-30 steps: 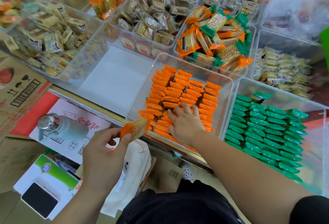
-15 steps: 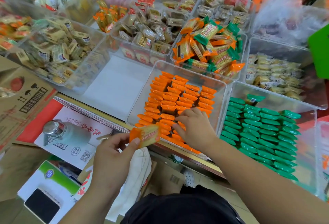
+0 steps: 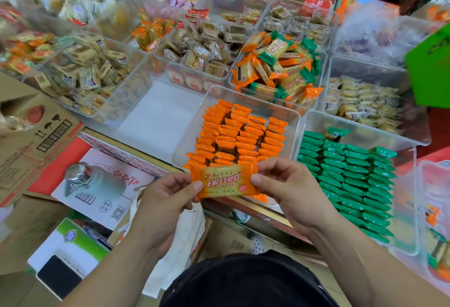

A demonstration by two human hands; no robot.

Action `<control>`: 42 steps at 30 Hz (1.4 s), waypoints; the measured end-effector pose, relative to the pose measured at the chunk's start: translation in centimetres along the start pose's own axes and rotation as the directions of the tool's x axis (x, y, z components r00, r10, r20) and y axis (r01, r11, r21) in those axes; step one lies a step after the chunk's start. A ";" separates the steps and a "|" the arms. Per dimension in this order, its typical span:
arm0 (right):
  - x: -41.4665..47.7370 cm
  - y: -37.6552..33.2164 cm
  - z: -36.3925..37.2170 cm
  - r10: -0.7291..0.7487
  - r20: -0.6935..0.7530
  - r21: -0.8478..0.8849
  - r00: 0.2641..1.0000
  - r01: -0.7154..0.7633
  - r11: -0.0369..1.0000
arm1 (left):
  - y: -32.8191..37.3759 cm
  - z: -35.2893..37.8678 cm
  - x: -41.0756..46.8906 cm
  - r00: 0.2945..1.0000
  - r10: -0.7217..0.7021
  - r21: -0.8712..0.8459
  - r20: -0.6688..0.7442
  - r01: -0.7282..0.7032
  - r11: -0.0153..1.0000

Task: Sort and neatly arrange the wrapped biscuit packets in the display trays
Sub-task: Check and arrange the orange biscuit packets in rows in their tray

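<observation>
I hold one orange biscuit packet [image 3: 225, 181] flat, label up, just in front of the near edge of a clear tray [image 3: 253, 102]. My left hand [image 3: 168, 199] pinches its left end and my right hand [image 3: 289, 189] pinches its right end. Inside that tray, orange packets [image 3: 239, 136] stand on edge in tidy rows. To the right, a second clear tray [image 3: 360, 128] holds green packets [image 3: 353, 175] in similar rows. Behind them a tray [image 3: 323, 63] is piled with mixed orange and green packets [image 3: 277, 68].
An empty clear tray [image 3: 160, 111] sits left of the orange one. Further trays of brown and beige wrapped snacks [image 3: 82, 75] fill the back and left. Cardboard boxes [image 3: 36, 133], a steel-capped bottle [image 3: 92, 180] and a phone [image 3: 58, 277] lie at lower left.
My right hand has lifted off the orange rows in the tray and taken the packet's right end. The packet, earlier held by my left hand alone, now sits flat between both hands.
</observation>
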State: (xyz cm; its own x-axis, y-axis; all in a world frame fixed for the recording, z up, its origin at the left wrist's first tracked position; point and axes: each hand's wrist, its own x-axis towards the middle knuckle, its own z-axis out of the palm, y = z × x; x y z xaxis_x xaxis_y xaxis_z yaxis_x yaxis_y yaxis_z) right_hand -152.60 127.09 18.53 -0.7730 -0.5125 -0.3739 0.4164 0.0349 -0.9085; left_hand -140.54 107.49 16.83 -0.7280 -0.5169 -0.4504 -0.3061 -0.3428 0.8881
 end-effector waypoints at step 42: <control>-2.0 0.7 -0.9 0.312 0.191 0.322 0.931 -0.360 0.876 | 2.4 0.6 -1.7 0.983 -0.157 -0.129 0.091 0.168 0.977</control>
State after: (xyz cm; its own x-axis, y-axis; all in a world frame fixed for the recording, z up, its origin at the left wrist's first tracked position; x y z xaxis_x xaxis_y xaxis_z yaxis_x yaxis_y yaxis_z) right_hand -151.22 128.93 18.44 -0.4983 -0.6298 -0.5959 0.7968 -0.0615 -0.6012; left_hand -140.39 107.97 19.77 -0.7235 -0.3832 -0.5741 -0.3420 -0.5234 0.7804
